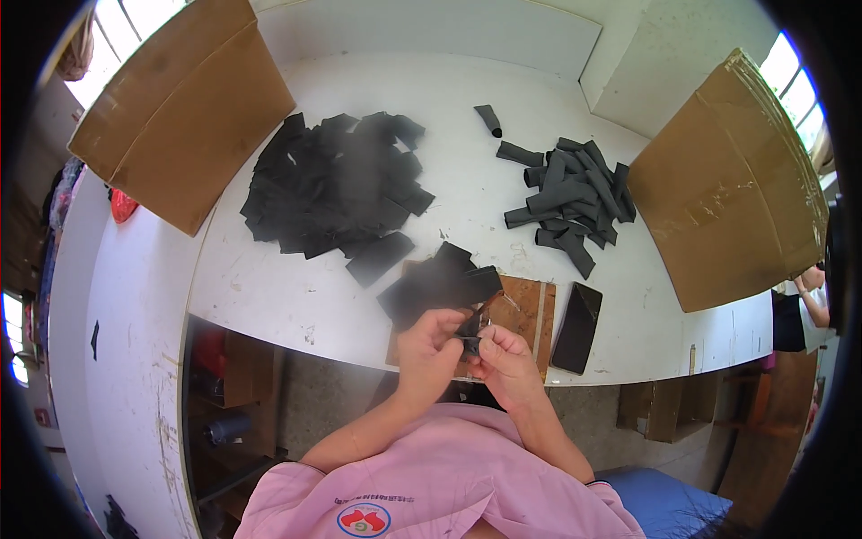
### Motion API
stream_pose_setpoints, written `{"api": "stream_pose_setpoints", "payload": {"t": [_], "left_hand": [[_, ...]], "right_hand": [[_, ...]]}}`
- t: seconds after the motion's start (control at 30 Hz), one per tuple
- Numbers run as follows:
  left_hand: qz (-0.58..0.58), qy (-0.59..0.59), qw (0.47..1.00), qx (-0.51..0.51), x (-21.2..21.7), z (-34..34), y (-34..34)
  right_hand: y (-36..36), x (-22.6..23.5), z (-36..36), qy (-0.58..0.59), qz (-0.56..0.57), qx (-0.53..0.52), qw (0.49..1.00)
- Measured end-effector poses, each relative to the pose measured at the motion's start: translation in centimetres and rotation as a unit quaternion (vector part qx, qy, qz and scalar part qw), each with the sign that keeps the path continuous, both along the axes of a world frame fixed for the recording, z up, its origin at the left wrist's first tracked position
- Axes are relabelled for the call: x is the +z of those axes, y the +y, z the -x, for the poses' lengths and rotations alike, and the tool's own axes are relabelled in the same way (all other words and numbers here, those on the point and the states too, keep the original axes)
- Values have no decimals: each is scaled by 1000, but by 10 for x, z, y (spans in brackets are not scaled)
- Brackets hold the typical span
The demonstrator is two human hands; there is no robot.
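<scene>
Close to the table's front edge, my left hand (427,349) and my right hand (505,356) meet, fingers closed on a small black fabric piece (470,344). Most of that piece is hidden by the fingers. Just beyond them, several flat black fabric pieces (435,286) lie stacked over the left part of a brown board (525,310). Farther to the left spreads a large heap of flat black pieces (332,184). Toward the far right lies a smaller pile of black fabric tubes (570,193), with a single tube (488,120) apart from it.
A black phone (576,328) rests right of the board. Tall cardboard panels stand at the left (184,112) and right (732,184) of the white table (467,198). Shelves (247,382) are under the left side, and an open cardboard box (669,409) sits below at the right.
</scene>
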State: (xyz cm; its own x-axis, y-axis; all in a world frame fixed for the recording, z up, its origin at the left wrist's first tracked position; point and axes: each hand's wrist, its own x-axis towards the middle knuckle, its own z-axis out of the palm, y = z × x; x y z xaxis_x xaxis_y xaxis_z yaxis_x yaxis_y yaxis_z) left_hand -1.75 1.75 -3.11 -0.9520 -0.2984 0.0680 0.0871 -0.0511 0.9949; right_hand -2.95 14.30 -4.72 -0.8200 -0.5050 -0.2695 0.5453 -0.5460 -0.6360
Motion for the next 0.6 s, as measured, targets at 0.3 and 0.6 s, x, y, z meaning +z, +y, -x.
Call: {"api": "stream_pose_setpoints", "payload": {"t": [0.3, 0.6], "left_hand": [[-446, -121, 781, -421, 38, -11, -27], [160, 211, 964, -6, 40, -11, 4]], "right_hand": [[8, 28, -6, 189, -39, -25, 981], [9, 66, 16, 530, -254, -144, 796]]}}
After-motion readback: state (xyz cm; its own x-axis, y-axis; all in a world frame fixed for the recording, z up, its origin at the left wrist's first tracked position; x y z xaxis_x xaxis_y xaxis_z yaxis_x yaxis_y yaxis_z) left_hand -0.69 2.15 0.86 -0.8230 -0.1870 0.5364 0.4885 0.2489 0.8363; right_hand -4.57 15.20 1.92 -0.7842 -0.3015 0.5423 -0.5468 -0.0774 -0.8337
